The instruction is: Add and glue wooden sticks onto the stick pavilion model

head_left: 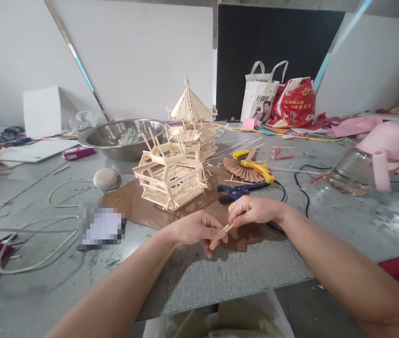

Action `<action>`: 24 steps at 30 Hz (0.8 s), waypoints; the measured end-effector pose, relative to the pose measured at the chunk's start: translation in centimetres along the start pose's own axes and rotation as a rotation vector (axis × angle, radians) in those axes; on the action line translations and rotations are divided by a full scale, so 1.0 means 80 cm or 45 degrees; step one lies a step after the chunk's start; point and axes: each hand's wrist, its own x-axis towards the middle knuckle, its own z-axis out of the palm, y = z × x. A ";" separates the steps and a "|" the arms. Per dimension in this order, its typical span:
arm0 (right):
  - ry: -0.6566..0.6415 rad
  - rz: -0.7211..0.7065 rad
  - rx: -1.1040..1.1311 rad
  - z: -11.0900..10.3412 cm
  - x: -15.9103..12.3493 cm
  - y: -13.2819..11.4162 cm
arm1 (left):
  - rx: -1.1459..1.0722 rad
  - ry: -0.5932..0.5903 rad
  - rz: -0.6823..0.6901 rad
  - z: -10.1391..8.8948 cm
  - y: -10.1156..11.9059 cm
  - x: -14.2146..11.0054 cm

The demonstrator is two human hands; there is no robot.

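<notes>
My left hand (204, 233) pinches short pale wooden sticks (228, 228) between thumb and fingers. At their other end, my right hand (250, 210), with a ring on one finger, closes its fingertips on the same sticks. Both hands are low over the front of a brown sheet (134, 199). Beyond them stands a many-sided wooden-stick model (171, 180) with railings and upright posts. Behind it is a taller stick pavilion (190, 108) with a pointed roof. Blue cutters (237, 191) lie just past my right hand, and a yellow glue gun (259, 170) rests behind them.
A steel bowl (90, 138) stands at the back left, near a white round stone-like object (105, 178). White cable (37, 267) loops across the left side. A pink-lidded clear jug (349, 171) stands right. Bags (292, 103) and paper scraps line the back.
</notes>
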 end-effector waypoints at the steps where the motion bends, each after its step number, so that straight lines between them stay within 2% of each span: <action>1: 0.000 0.001 0.015 0.000 0.000 0.002 | -0.006 -0.005 -0.004 0.000 -0.001 0.000; 7: -0.012 0.008 0.149 0.004 0.004 0.011 | -0.014 -0.027 -0.012 -0.002 -0.004 -0.001; 12: 0.000 -0.065 0.417 0.011 0.000 -0.002 | 0.019 -0.008 0.041 0.001 -0.005 0.000; 14: 0.084 -0.040 0.484 0.013 -0.002 -0.005 | 0.020 0.012 0.040 0.000 -0.005 0.000; 16: 0.262 0.066 0.491 0.013 -0.002 -0.004 | -0.008 0.068 0.042 -0.002 -0.005 0.000; 19: 0.511 0.198 0.420 0.014 0.004 0.004 | -0.118 0.260 0.044 -0.007 -0.006 0.001; 21: 0.597 0.187 0.325 0.015 0.009 0.008 | -0.185 0.389 0.076 -0.009 -0.006 0.003; 24: 0.664 0.169 0.296 0.018 0.014 0.008 | -0.240 0.479 0.157 -0.009 -0.007 0.007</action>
